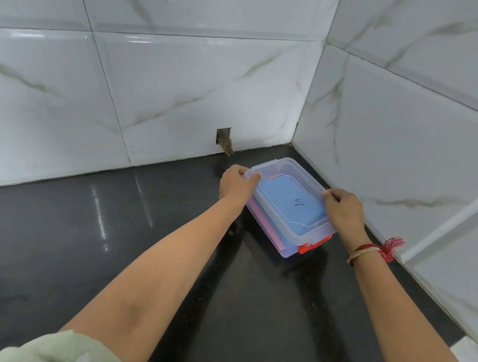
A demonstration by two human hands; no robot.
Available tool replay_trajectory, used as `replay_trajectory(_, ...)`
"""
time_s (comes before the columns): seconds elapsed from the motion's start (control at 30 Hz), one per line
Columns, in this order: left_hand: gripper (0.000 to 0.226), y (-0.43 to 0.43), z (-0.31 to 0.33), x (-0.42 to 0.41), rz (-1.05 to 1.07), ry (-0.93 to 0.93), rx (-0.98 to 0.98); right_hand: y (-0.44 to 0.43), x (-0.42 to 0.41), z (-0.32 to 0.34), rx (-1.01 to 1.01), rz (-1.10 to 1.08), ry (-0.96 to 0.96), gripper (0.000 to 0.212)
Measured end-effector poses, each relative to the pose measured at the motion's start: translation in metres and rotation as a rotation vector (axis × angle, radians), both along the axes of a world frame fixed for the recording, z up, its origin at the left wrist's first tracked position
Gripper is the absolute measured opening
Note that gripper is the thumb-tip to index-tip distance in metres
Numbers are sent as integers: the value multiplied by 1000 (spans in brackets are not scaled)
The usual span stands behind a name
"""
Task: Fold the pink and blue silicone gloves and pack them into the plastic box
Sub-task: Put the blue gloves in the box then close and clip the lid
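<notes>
A clear plastic box [267,236] stands on the black counter near the wall corner, with its clear lid [294,168] lying on top. Through the lid I see a folded blue glove [288,200]; a pink glove [258,214] shows through the box's left wall below it. An orange latch [311,246] hangs at the near end. My left hand [236,182] grips the lid's far left edge, thumb on top. My right hand [344,210] holds the lid's right edge, fingers curled over the rim.
The black counter [109,241] stretches left and toward me. White marble-look tiled walls [182,88] meet in a corner just behind and right of the box. A small broken hole [224,140] in the back wall sits behind my left hand.
</notes>
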State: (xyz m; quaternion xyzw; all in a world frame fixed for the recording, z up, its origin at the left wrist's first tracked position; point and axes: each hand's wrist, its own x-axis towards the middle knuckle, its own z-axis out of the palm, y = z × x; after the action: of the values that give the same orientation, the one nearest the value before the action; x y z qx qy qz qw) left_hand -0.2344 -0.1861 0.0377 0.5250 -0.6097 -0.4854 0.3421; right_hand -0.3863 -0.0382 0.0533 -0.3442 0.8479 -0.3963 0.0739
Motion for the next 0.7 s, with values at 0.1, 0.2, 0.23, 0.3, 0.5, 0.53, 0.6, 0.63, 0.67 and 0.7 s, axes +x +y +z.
replay_trajectory(0.1,25,0,3,-3,16,45,115,-1,-3,-2,25,47,-103,29)
replay_trajectory(0.2,48,0,9,-3,27,108,367,-4,-10,8,27,96,-259,28)
replay_trajectory(0.23,60,2,12,-1,15,118,478,-7,-13,12,42,107,-288,26)
replay_trajectory(0.3,72,5,17,3,-34,98,622,-12,-19,22,146,85,-282,23)
replay_trajectory(0.5,57,7,27,-1,-122,54,652,-32,-18,25,300,53,-254,43)
replay_trajectory(0.53,60,7,27,-1,-122,50,666,-35,-17,22,305,61,-263,49)
replay_trajectory(0.6,66,6,27,0,-99,48,692,-40,-15,18,298,75,-285,53)
replay_trajectory(0.63,64,6,26,1,-92,66,702,-41,-14,17,296,74,-298,53)
replay_trajectory(0.67,59,6,26,1,-94,98,706,-42,-13,17,301,71,-302,55)
replay_trajectory(0.7,53,7,25,1,-98,130,708,-42,-12,16,311,66,-300,60)
